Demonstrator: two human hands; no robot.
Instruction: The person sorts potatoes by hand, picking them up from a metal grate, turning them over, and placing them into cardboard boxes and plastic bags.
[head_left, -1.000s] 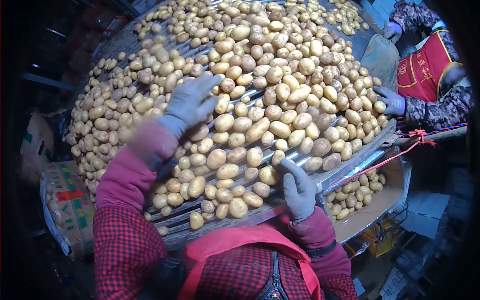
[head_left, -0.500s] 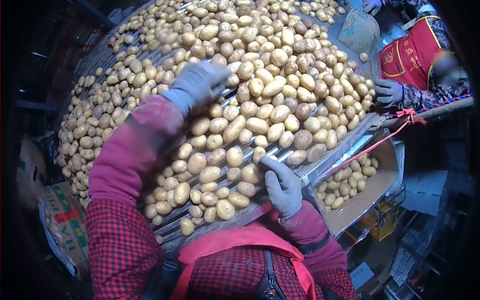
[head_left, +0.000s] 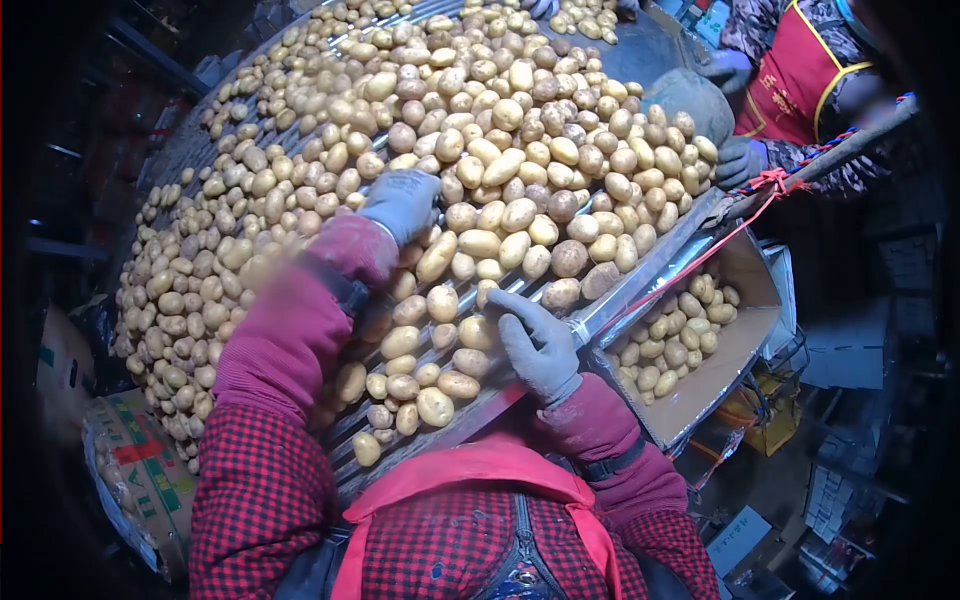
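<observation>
Potatoes point(head_left: 505, 168) are spread thickly over a slatted metal table point(head_left: 345, 455). My left hand point(head_left: 402, 203), in a grey glove, reaches into the middle of them. Its fingers bend down among the potatoes, and their tips are hidden. Near the table's front edge is my right hand point(head_left: 540, 345), gloved too, with index finger stretched out and thumb apart. That index fingertip is at a small potato point(head_left: 487, 292); whether it touches is hard to see. Several loose potatoes lie on the slats between my arms.
Right of the table edge stands a cardboard box point(head_left: 748, 300) partly filled with potatoes. A red cord point(head_left: 690, 262) runs from a pole point(head_left: 830, 160) along that edge. Across the corner is a person in a red apron point(head_left: 795, 75). A printed carton point(head_left: 135, 450) stands at lower left.
The view has shifted. My left hand, blurred above the potatoes before, is now lower among them. My right hand keeps about the same pose. The other person's arm has moved near the grey scoop-like object.
</observation>
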